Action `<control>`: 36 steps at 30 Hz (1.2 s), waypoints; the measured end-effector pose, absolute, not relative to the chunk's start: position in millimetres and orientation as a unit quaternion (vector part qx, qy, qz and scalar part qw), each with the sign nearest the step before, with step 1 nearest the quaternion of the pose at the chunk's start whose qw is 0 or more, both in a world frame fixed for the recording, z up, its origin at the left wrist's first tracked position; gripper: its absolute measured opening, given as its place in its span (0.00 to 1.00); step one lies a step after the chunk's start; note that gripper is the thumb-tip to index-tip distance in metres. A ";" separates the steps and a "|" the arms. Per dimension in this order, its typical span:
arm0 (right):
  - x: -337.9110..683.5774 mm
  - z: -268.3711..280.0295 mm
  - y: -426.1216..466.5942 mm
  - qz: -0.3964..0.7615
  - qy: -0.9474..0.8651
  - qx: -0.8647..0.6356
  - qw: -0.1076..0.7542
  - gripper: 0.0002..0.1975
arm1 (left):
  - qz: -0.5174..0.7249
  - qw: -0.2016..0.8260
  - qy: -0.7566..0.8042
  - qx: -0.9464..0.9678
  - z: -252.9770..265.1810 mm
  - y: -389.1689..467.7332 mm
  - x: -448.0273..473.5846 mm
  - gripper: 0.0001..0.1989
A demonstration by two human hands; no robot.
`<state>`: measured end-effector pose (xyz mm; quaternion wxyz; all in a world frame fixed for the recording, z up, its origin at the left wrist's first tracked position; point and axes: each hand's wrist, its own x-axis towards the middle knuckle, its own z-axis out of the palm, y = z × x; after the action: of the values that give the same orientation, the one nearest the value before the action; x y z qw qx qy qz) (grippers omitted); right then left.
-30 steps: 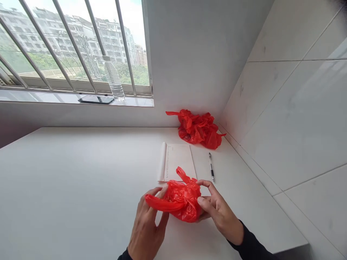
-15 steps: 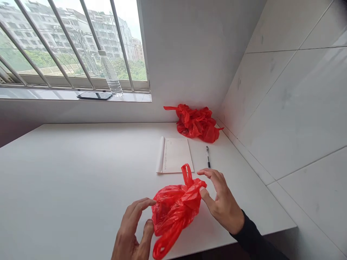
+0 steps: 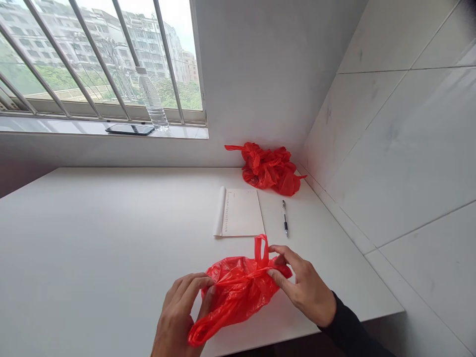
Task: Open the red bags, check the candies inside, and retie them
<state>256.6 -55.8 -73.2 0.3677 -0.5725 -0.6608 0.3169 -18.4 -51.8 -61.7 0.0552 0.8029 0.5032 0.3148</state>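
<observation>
A crumpled red plastic bag (image 3: 238, 292) lies near the front edge of the table, one handle loop standing up at its far side and the other stretched toward me at the lower left. My left hand (image 3: 182, 312) pinches the bag's left side between thumb and fingers. On the opposite side, my right hand (image 3: 299, 280) grips the bag near the upright loop, its thumb on top of the plastic. What the bag contains, if anything, is hidden.
Behind the bag lie a notepad (image 3: 243, 213) with its cover folded back and a pen (image 3: 285, 218). More red plastic bags (image 3: 271, 168) are heaped against the wall. A water bottle (image 3: 152, 101) and a dark flat device (image 3: 130, 130) rest on the windowsill. A tiled wall borders the right.
Both hands have closed on the bag, which is now spread wider and flatter between them. Its near handle has swung leftward, and the far loop has shifted slightly right.
</observation>
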 end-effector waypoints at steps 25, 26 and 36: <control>248.1 -65.1 -55.9 0.297 -0.693 -0.538 0.378 0.09 | 0.346 0.069 0.533 0.769 -55.6 -54.2 -16.7 0.05; 251.7 -64.0 -55.9 0.301 -0.670 -0.562 0.380 0.10 | 0.357 0.092 0.567 0.736 -53.2 -54.4 -20.1 0.07; 237.4 -52.8 -54.8 0.370 -0.659 -0.529 0.386 0.09 | 0.313 0.057 0.481 0.817 -45.7 -66.4 2.3 0.24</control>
<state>237.4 -54.8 -52.8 0.3862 -0.5290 -0.6589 0.3699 2.3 -66.4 -45.7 0.0570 0.8170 0.4806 0.3134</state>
